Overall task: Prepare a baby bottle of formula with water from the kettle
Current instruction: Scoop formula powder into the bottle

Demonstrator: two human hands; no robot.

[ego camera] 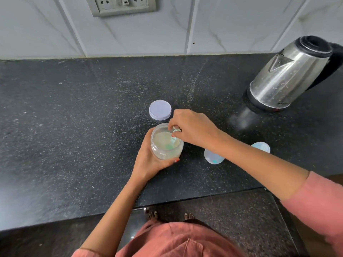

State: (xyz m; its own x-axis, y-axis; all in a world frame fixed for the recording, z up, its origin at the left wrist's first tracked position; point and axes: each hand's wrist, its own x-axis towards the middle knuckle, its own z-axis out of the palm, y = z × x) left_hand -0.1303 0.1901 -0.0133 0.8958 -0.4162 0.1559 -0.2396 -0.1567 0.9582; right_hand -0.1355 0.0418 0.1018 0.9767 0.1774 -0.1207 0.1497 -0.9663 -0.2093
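Note:
A clear jar (165, 145) of pale formula powder stands open on the black counter, with my left hand (148, 160) wrapped around its side. My right hand (191, 127) reaches over the jar's rim and pinches the handle of a pale green scoop (173, 139) dipped into the powder. The jar's white lid (160, 110) lies flat just behind. To the right, partly hidden by my right forearm, are a clear baby bottle (213, 157) seen from above and a clear cap (261, 146). A steel kettle (285, 75) with a black lid stands at the far right.
The black speckled counter (83, 117) runs the full width, with its front edge near my body. A tiled wall with a socket panel (120, 5) rises behind it. My feet and the dark floor show below the edge.

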